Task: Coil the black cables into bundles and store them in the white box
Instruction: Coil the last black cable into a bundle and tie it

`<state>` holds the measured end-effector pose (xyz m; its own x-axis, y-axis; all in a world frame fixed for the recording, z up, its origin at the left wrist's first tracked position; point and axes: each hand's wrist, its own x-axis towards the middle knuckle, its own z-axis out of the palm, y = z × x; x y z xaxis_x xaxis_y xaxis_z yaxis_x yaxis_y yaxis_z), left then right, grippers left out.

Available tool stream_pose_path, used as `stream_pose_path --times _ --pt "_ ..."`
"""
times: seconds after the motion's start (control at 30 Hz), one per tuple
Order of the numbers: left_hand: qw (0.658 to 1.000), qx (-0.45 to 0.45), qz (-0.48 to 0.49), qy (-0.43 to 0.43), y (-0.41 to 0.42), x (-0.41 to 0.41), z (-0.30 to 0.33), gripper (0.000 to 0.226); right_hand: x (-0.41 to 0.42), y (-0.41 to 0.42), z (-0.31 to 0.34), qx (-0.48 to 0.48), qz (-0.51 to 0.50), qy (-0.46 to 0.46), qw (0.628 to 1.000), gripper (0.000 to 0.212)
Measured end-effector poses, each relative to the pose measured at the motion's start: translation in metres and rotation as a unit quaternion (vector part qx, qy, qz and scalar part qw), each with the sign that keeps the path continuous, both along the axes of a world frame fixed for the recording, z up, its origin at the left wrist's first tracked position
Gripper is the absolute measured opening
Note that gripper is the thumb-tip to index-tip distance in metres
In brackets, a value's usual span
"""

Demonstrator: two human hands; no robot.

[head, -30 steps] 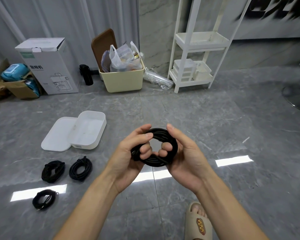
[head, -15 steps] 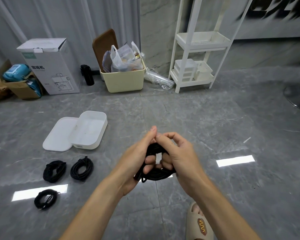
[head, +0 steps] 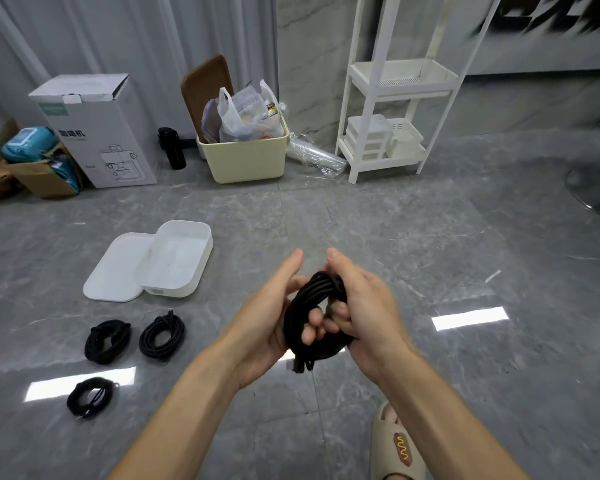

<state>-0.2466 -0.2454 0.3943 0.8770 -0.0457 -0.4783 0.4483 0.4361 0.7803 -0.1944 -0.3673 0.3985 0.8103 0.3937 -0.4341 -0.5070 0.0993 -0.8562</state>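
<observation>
We've got the coiled black cable [head: 314,317] up in the air between both hands, above the grey floor [head: 430,244]. Our left hand [head: 267,327] has its fingers curled through the loop, the right hand [head: 364,310] wraps over the top with fingers tucked in. The white box [head: 184,258] sits open off to the left, lid [head: 118,268] beside it, three cable bundles [head: 162,336] lying just in front of it

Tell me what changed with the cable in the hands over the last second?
The cable coil, held wide and round a second ago, is now squeezed narrow and tilted between the left hand and right hand; both kept their grip. The three coiled bundles on the floor and the empty white box stayed put.
</observation>
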Motion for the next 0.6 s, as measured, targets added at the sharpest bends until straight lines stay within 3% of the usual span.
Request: stream_pose_path --times 0.1,0.23,0.43,0.6 --pt "1.000 0.008 -0.023 0.013 -0.0005 -0.0007 0.0006 0.060 -0.0031 0.0016 0.0011 -0.037 0.056 -0.020 0.998 0.038" --pt "0.999 0.033 0.026 0.018 -0.0019 -0.0016 -0.0004 0.047 -0.0024 0.0025 0.0027 -0.059 0.082 -0.021 0.995 0.042" --pt "0.997 0.069 0.042 0.012 0.0001 -0.0012 0.0055 0.037 0.0010 0.0057 0.0081 -0.041 0.085 -0.011 0.995 0.028" --pt "0.997 0.056 0.053 -0.026 0.0004 -0.0005 0.0007 0.034 0.0002 0.0059 0.0029 0.008 0.060 0.016 0.998 0.032"
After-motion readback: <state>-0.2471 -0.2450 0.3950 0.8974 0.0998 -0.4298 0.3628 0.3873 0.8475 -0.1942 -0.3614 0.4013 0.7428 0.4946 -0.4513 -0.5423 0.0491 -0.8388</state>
